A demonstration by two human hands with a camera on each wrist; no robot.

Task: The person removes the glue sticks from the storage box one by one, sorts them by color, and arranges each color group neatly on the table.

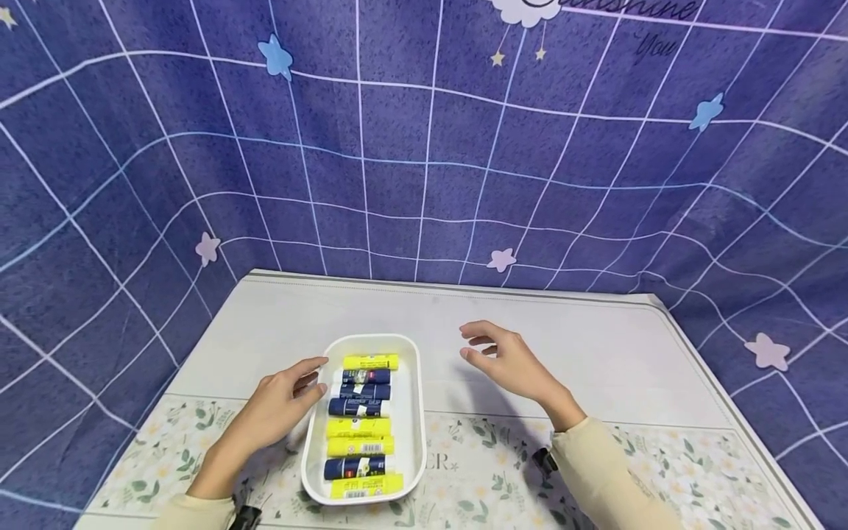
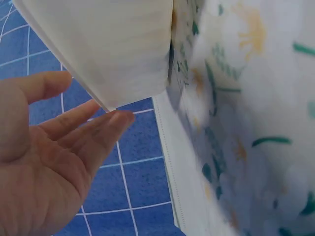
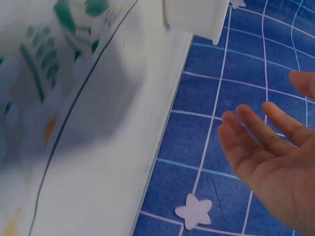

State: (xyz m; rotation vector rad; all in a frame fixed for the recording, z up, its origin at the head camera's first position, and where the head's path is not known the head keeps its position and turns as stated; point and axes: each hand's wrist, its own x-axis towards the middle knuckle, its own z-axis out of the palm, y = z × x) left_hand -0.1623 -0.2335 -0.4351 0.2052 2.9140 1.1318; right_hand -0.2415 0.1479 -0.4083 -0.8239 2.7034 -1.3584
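Note:
A white tray (image 1: 419,412) on the table holds a column of glue sticks lying sideways. Some are yellow (image 1: 360,428); others are dark blue (image 1: 355,467) with pale ends. Beside the tray's far left part is my left hand (image 1: 274,403), fingers loosely bent and fingertips right at the rim. From the left wrist view, that hand (image 2: 59,152) shows an uncurled palm below the tray's outer wall (image 2: 113,54). My right hand (image 1: 513,366) hovers over the table to the right of the tray, holding nothing. Its fingers are relaxed and apart from the thumb in the right wrist view.
The table cover is plain white (image 1: 563,331) at the back and flower-printed (image 1: 662,456) toward the front. A blue gridded curtain (image 1: 397,184) with star shapes hangs behind the table and at both sides. Dark wrist devices (image 1: 545,461) sit at both sleeves.

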